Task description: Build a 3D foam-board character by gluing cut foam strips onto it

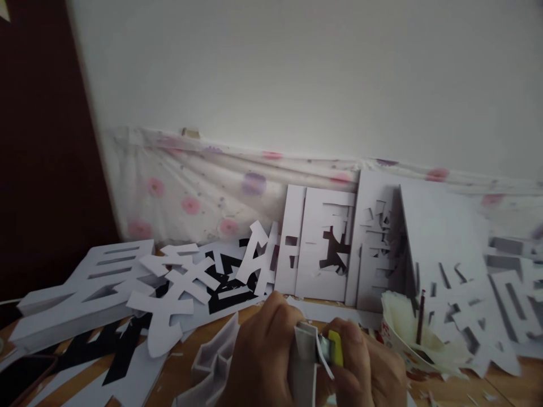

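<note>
At the bottom centre my left hand (265, 353) is closed around a narrow white foam board piece (303, 362) that stands on edge. My right hand (365, 362), beside it, is wrapped round a yellow and silver tool (335, 348), which looks like a cutter. The tool's metal part meets the right side of the piece, and a thin white strip (324, 357) curls off there. The fingers hide the lower part of the tool. Just left of my left hand lies a folded white shape (214, 362).
White cut-out characters (178, 282) and a thick white block letter (85, 288) lie at the left. Cut boards (326, 243) lean on the flowered wall cover (199, 186). A bowl (407, 345) with a brush (421, 316) stands right. A phone (25, 376) lies lower left.
</note>
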The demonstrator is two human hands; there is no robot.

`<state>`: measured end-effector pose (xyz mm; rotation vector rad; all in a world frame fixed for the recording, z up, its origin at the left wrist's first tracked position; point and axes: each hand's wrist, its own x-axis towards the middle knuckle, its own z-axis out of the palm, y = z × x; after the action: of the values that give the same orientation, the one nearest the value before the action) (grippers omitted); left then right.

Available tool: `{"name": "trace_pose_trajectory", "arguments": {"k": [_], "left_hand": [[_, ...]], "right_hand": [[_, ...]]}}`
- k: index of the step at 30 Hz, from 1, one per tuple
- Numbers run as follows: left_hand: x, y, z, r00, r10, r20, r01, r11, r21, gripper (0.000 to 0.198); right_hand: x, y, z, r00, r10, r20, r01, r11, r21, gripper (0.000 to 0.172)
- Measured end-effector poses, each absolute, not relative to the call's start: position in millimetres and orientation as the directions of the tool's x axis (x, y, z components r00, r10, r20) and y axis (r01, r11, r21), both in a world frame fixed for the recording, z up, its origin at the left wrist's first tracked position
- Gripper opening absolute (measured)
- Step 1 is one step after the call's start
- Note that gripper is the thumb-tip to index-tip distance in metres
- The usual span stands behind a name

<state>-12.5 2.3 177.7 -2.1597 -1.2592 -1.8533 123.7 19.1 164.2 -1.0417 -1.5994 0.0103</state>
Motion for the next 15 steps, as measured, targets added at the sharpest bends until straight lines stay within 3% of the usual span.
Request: {"name": "trace_pose_trajectory", "arguments": {"k": [4,10,13,15], "left_hand": [[-12.6,-2.5,180.7,-0.086,0.596,0.798,0.549,-0.64,0.537,0.015],[-14.0,4.0,184.3,-0.15,0.753,0.64,0.593,-0.45,0.668,0.082],[-13.4,7.4,180.7,-0.146,0.773,0.617,0.56,-0.449,0.696,0.098],[-14.1,7.2,177.8,-0.148,0.793,0.591,0.5,-0.456,0.736,0.097]], "right_hand": [[124.1,24.8,172.9,0.146,0.679,0.719,0.59,0.524,-0.614,0.054],[139.3,38.6,171.5,0.127,0.812,0.57,0.35,0.501,-0.791,0.06],[140.3,44.3,167.9,0.048,0.847,0.529,0.278,0.497,-0.822,0.07],[139.8,44.3,164.2,-0.013,0.824,0.567,0.323,0.54,-0.777,0.074]]}}
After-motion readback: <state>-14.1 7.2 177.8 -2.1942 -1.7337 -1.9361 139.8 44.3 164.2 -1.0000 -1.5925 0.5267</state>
